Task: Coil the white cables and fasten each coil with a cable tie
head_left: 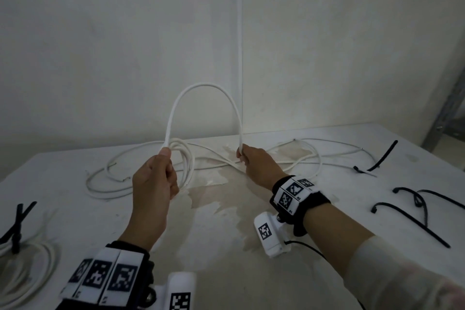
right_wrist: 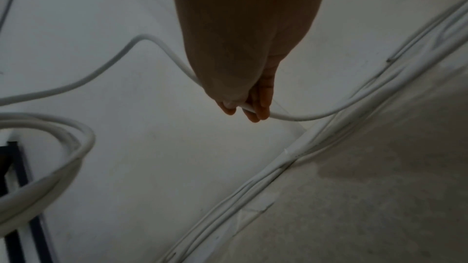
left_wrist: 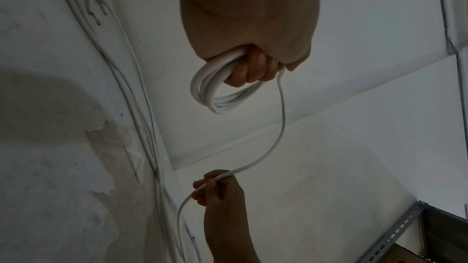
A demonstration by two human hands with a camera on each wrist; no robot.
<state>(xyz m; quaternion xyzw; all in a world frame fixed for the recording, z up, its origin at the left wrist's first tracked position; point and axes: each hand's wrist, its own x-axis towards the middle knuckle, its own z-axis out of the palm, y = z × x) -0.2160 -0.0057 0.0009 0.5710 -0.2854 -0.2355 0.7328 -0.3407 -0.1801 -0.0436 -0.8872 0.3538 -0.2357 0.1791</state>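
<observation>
My left hand (head_left: 153,178) grips a small coil (head_left: 185,158) of white cable (head_left: 205,87), its loops hanging down toward the desk (head_left: 226,234). My right hand (head_left: 256,161) pinches the same cable, which arches upward between the hands. The slack trails across the desk's far side. Black cable ties (head_left: 412,211) lie right; a tied coil (head_left: 27,259) lies left.
</observation>
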